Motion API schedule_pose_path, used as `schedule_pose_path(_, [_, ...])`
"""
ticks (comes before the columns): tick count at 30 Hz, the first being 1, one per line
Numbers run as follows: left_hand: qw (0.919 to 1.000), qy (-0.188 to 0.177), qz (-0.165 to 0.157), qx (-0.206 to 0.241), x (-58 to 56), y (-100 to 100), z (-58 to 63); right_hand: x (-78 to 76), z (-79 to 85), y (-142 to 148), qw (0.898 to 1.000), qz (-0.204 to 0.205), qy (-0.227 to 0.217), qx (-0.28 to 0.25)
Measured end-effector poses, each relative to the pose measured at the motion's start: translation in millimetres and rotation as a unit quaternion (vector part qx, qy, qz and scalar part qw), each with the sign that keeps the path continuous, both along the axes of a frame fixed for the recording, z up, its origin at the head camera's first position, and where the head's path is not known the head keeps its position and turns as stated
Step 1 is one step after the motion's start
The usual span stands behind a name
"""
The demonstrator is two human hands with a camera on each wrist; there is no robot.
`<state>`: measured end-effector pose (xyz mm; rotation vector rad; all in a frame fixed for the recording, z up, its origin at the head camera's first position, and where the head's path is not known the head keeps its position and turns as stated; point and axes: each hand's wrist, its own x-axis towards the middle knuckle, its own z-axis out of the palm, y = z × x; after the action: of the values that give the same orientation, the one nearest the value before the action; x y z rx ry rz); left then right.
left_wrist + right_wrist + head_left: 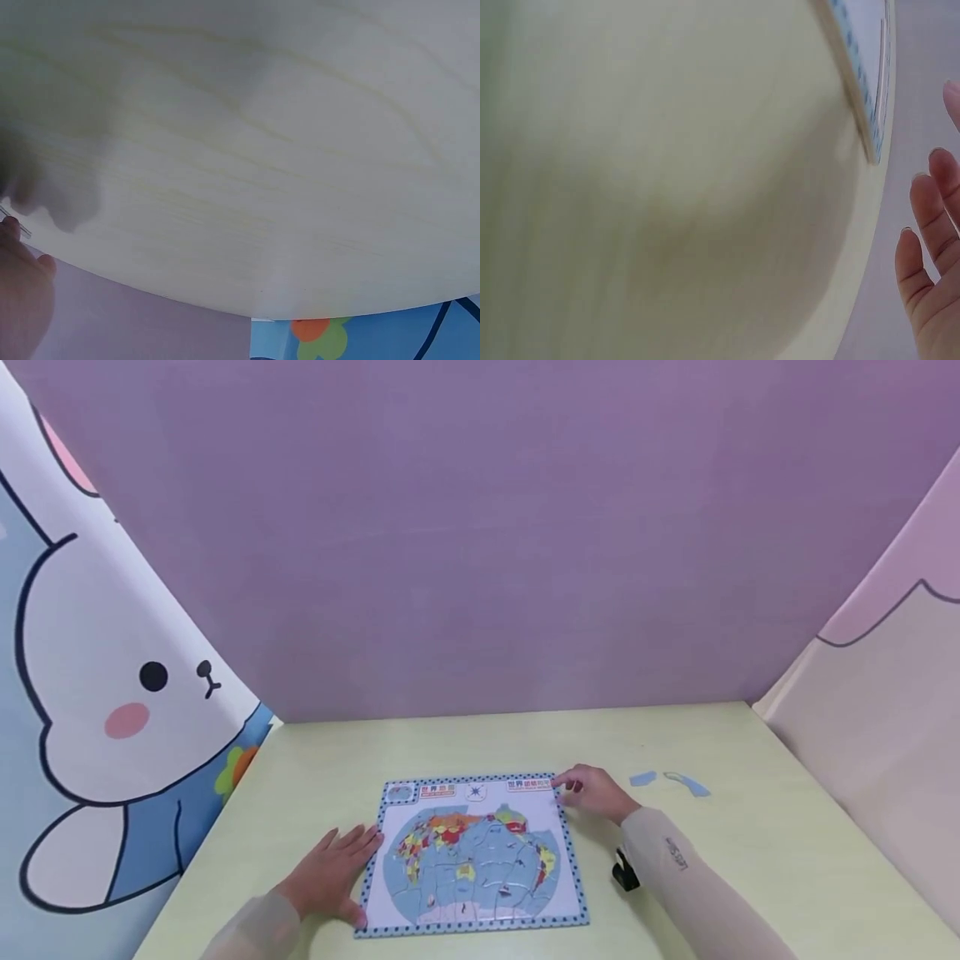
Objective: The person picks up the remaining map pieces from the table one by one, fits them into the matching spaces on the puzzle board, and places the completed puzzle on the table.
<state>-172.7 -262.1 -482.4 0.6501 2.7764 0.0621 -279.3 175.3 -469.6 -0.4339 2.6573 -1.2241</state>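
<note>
A world-map jigsaw puzzle (465,872) lies on the table in a frame with a blue dotted border. White backing shows beside the map's upper right edge. My left hand (333,870) rests along the frame's left side, fingers spread and fairly straight; part of it shows at the lower left of the left wrist view. At the upper right corner is my right hand (596,791), its index finger reaching to the border. In the right wrist view, the fingers (934,217) are loosely bent and apart, with no piece seen among them.
Two loose blue puzzle pieces, a small one (642,778) and a long curved one (688,784), lie right of the board. A black object (625,871) is by the right sleeve. Behind the pale table (315,760) rises a purple panel (495,543).
</note>
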Motion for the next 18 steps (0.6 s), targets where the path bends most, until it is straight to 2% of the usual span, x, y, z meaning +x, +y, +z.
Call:
schedule_pose_path(8, [0.9999, -0.001, 0.011, 0.013, 0.7, 1, 2.9, 2.8, -3.6, 28, 0.999, 0.009, 0.023, 0.026])
schedule_pose_path(13, [0.9996, -0.01, 0.016, 0.021, -0.6, 3, -1.8, 4.6, -2.1, 52, 0.998, -0.001, 0.025, 0.052])
schedule_pose_path(18, [0.9996, -0.01, 0.017, 0.02, 0.1, 3, -1.1, 4.7, 0.5, 76, 0.998, 0.0, 0.03, 0.049])
